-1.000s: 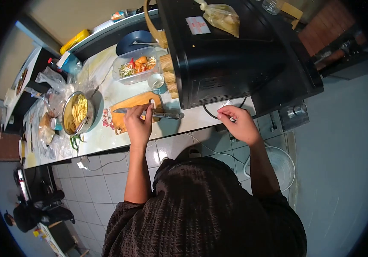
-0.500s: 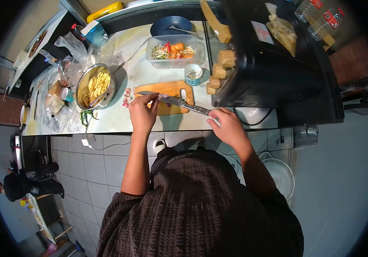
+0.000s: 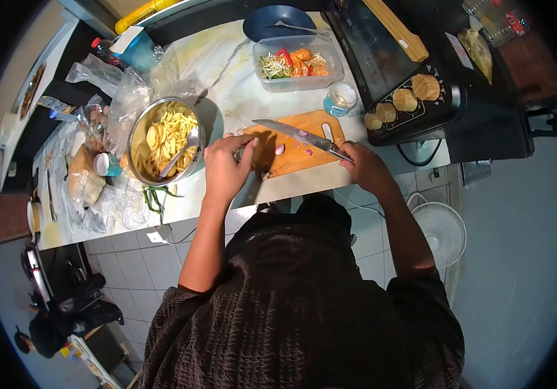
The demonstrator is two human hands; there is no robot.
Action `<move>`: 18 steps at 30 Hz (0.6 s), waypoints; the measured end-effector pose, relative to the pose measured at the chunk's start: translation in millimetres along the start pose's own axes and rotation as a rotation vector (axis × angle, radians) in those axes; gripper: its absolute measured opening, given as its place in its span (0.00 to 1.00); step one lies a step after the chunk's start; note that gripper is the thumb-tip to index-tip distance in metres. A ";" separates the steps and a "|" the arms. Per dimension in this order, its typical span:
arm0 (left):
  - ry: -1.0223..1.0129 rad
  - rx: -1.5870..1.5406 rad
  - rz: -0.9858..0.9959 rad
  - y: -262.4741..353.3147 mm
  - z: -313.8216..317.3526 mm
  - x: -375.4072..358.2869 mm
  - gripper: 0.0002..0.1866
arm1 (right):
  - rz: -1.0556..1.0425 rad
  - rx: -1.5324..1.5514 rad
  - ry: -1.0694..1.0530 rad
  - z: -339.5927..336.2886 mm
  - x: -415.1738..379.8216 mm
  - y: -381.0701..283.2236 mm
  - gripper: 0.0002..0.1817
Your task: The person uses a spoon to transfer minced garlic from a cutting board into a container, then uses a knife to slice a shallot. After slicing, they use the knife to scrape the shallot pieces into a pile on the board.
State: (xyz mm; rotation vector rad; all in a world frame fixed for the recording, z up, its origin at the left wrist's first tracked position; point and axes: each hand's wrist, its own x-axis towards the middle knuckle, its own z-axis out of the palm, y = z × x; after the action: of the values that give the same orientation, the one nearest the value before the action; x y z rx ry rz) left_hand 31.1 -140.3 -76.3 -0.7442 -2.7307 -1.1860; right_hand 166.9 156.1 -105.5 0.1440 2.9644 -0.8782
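Note:
My right hand (image 3: 367, 170) is wrapped round the handle of a kitchen knife (image 3: 291, 131), its blade pointing left above a wooden cutting board (image 3: 285, 166). Small purple-pink shallot pieces (image 3: 280, 150) lie on the board, and one bit shows at the blade. My left hand (image 3: 225, 170) hovers at the board's left edge, thumb and fingertips drawn together; whatever they may hold is hidden. To its left stands a steel pot (image 3: 137, 170) of yellow sliced food, with a spoon (image 3: 181, 152) inside. Green chillies (image 3: 155, 201) lie by the counter's front edge.
Behind the board are a plastic container (image 3: 301, 82) of vegetables, a small jar (image 3: 340, 99) and a dark plate (image 3: 262, 26) with a fork. A black oven (image 3: 389, 84) with wooden knobs stands right. Plastic bags (image 3: 142, 87) crowd the left. A white basket (image 3: 444, 233) sits on the floor.
The view has shifted, so the counter appears turned and closer. My left hand has come away from the knife blade, and the knife has moved to the right over the board.

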 end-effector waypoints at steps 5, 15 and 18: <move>-0.143 0.048 0.172 -4.5 0.7 7.6 0.12 | 0.102 -0.035 0.036 5.7 -17.9 -20.5 0.15; -0.345 0.128 0.387 29.9 42.0 17.4 0.23 | 0.078 -0.015 0.116 8.3 -41.2 -34.6 0.13; -0.383 0.146 0.383 34.1 51.5 18.0 0.26 | 0.063 0.031 0.143 4.3 -42.6 -38.3 0.11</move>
State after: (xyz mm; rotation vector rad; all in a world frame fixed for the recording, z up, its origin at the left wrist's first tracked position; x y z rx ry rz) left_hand 37.2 -76.8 -84.9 -1.5230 -2.7239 -0.8217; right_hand 205.4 118.6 -85.3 0.3127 3.0573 -0.9452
